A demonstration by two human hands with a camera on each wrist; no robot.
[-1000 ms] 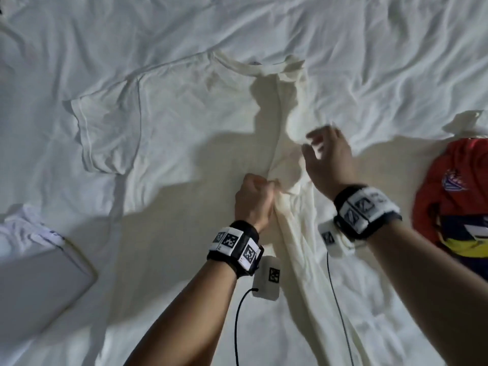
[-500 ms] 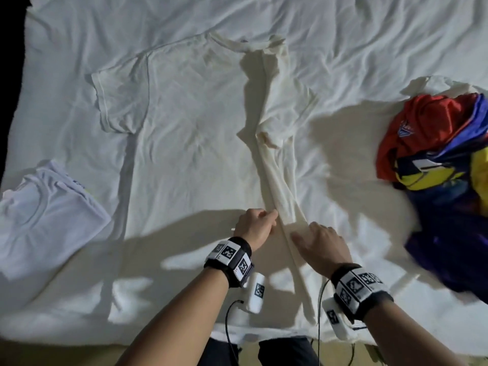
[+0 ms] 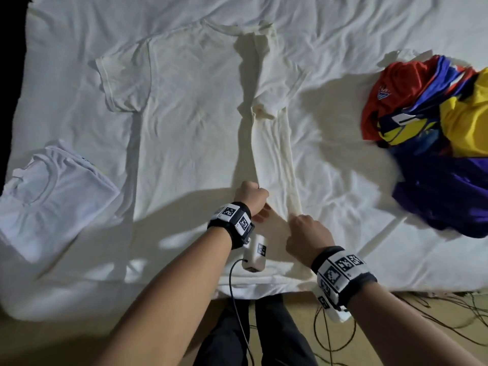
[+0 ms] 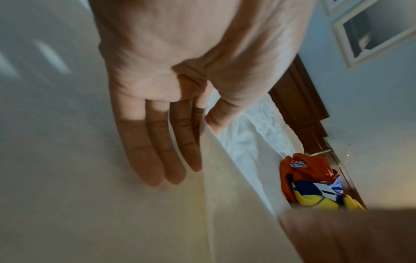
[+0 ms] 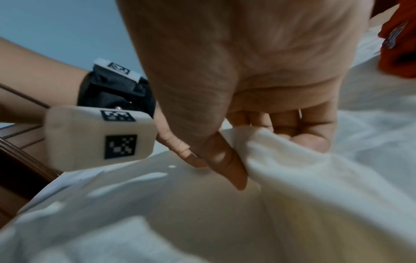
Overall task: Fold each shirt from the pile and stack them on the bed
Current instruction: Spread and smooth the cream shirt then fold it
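The right hand (image 5: pixel 258 89) pinches a bunched edge of the cream shirt (image 3: pixel 190 122) between thumb and curled fingers (image 5: pixel 310 142); the right wrist view shows the cloth gathered in that grip. The left hand (image 3: pixel 250 196) looks like a fist from the head view, but the left wrist view shows three fingers (image 4: pixel 157 151) lying nearly straight on the fabric, while thumb and forefinger seem to nip the raised fold at its edge.

From both grips the shirt runs straight away from the person: its long axis goes from the hem at the near edge of the bed (image 3: pixel 369 35) up to the collar at the far side. The right side panel is already turned inward, its crease running from the grips toward the collar, so both hands sit at the near end of that crease, the left just beside the right and nearer the shirt's middle. The left sleeve lies spread flat, well apart from either hand, on the left hand's side.

A folded white shirt (image 3: pixel 52 196) rests at the left; the coloured pile (image 3: pixel 435 133) lies at the right, nearer the right hand.

The head view alone shows the whole layout; only the wrist views reveal how the fingers lie.
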